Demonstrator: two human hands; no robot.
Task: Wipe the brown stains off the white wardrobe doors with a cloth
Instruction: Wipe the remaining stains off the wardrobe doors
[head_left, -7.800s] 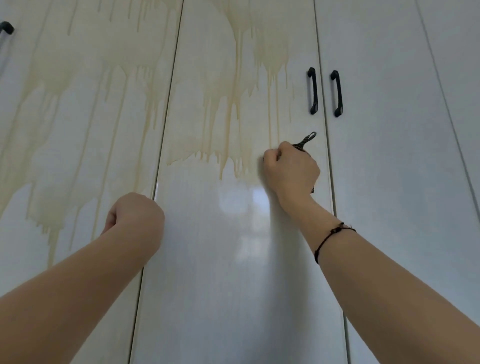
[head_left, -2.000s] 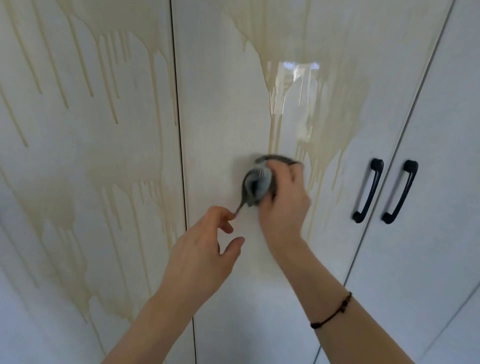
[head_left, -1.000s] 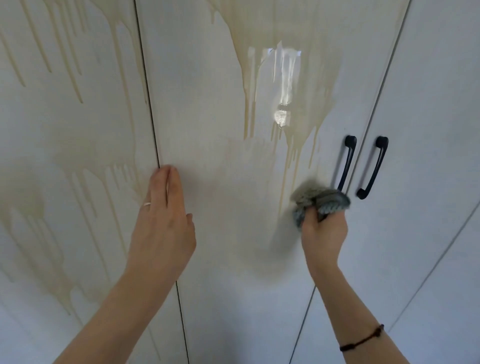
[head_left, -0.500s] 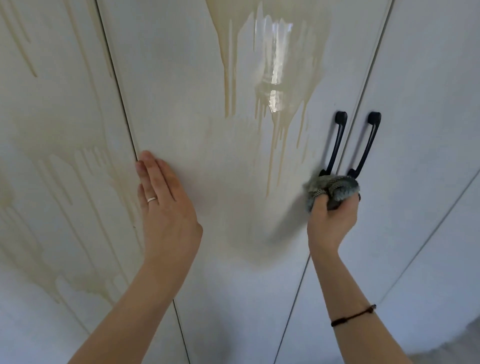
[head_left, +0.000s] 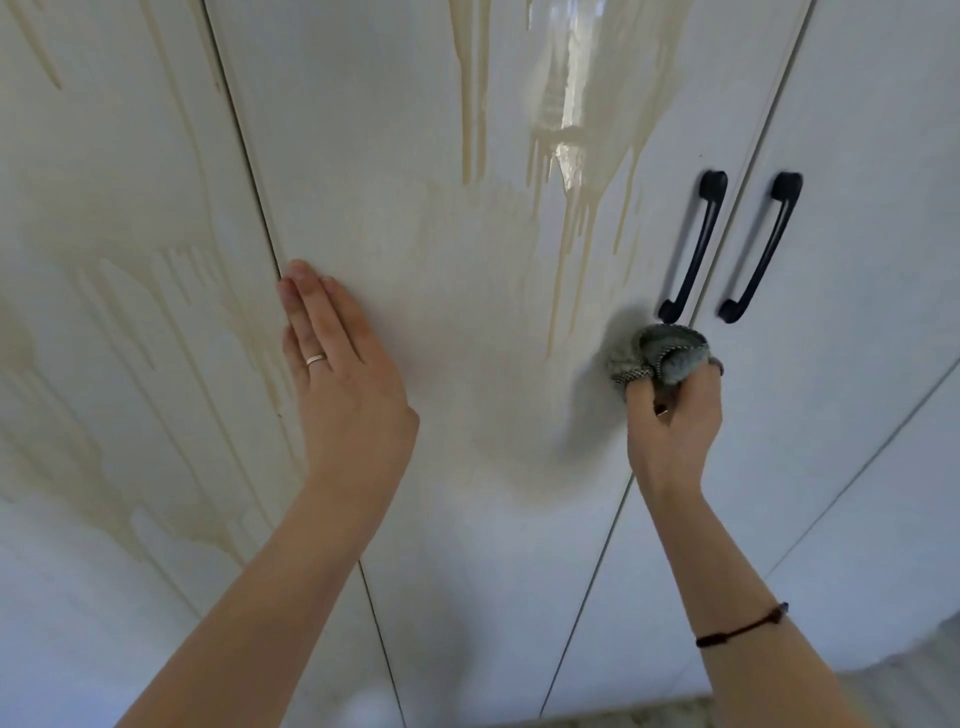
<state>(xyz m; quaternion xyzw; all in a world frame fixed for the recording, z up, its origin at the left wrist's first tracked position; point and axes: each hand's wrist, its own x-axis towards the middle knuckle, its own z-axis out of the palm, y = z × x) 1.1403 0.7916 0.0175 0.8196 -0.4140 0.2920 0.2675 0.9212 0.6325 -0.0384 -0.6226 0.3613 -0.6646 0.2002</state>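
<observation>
R hand (head_left: 672, 415), fingers clenched on cloth (head_left: 657, 353), has moved from centre of door (head_left: 363, 156) to under the handle (head_left: 691, 249), L hand (head_left: 343, 379) now flat w/ fingers straight: we still have stains (head_left: 566, 249) above

Left hand (head_left: 343, 384) flat, fingers straight — right hand (head_left: 672, 426) raised, curled round the cloth (head_left: 652, 356).

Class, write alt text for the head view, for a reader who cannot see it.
The right hand holds a bunched grey cloth against the white wardrobe doors just below two black handles, while the left hand lies flat on the middle door. Brown stains run down the doors above.
</observation>
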